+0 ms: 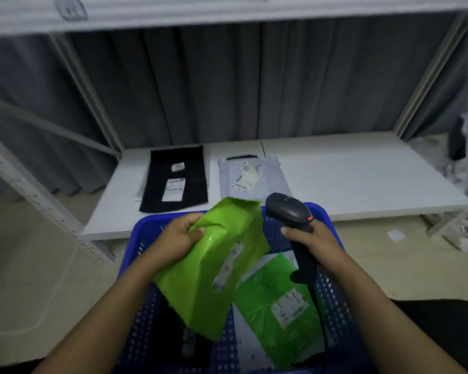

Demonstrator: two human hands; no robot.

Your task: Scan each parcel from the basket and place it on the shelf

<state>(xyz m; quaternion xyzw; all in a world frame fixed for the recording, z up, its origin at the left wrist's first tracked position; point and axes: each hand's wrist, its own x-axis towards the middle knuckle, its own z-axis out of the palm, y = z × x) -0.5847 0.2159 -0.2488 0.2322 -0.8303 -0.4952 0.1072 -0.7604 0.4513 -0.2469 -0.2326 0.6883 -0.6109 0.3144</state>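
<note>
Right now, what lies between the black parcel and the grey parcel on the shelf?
Nothing: only a narrow strip of the bare white shelf separates the black parcel from the grey parcel, as the head view shows.

Both bare forearms reach forward from the lower corners, angling in toward centre. Curled left hand (177,238), thumb on top, fingers pinching the upper left edge of a green parcel (211,268); wrist roughly straight. Wrapped right hand (315,242) grips the handle of a black scanner (288,209), thumb across the front, back of hand up. Hands apart, not touching, about level.
</note>
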